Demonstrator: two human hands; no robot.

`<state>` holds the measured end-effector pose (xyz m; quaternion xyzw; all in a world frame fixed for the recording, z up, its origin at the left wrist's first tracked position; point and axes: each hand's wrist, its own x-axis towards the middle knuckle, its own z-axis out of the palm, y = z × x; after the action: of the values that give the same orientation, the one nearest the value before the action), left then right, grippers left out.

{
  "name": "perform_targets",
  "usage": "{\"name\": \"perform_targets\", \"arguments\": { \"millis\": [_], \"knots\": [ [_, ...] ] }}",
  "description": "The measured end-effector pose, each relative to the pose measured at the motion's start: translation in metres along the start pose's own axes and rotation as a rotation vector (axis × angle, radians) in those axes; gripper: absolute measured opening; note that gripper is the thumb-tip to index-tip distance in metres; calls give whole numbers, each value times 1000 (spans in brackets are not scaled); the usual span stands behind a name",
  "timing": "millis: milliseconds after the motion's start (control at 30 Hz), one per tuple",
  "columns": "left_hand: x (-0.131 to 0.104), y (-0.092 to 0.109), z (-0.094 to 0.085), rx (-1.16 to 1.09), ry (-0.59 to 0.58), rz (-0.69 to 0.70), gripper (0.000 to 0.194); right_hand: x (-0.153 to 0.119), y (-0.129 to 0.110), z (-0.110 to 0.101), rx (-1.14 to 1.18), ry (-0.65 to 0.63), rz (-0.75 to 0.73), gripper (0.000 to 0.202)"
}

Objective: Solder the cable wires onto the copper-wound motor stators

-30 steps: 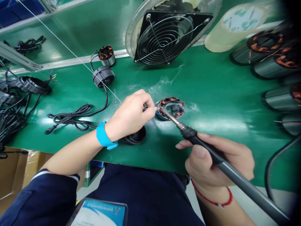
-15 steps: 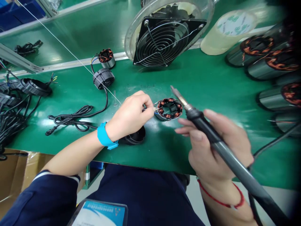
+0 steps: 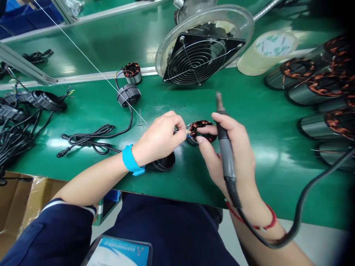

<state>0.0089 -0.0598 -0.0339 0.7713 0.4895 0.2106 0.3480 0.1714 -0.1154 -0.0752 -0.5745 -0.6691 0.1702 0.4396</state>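
My right hand is wrapped round a soldering iron, its metal tip pointing away from me. The thumb and a finger of that hand reach to a copper-wound stator on the bench and partly cover it. At the stator's left side my left hand pinches thin wires; their ends are partly hidden by the fingers. A thin white strand, perhaps solder, runs from the upper left down to the left hand. Under the left wrist lies a black round housing, half covered.
A fan with a wire guard stands at the back, beside a tape roll. Several stators are grouped at the right. Left are a black cap joined to a coiled cable, another stator and a cable pile.
My right hand has moved left to the stator, and the soldering iron has swung more upright in it. The left hand keeps its pinch beside the stator. The view has shifted slightly.
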Motion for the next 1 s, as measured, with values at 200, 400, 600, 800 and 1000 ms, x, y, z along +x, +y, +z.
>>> {"name": "perform_targets", "arguments": {
  "millis": [200,400,600,800,1000],
  "knots": [
    [-1,-4,1,-41,19,22,15,0,-4,6,-33,-12,-52,41],
    [-7,-1,-3,-50,40,182,17,2,0,9,138,82,-66,46],
    [-8,0,-3,76,-19,314,17,1,8,13,300,90,-41,50],
    [-8,-1,-3,120,4,286,14,1,11,6,273,35,-15,48],
    [-6,-2,-2,116,0,188,16,3,19,-20,66,-176,-174,47]
  ]
}}
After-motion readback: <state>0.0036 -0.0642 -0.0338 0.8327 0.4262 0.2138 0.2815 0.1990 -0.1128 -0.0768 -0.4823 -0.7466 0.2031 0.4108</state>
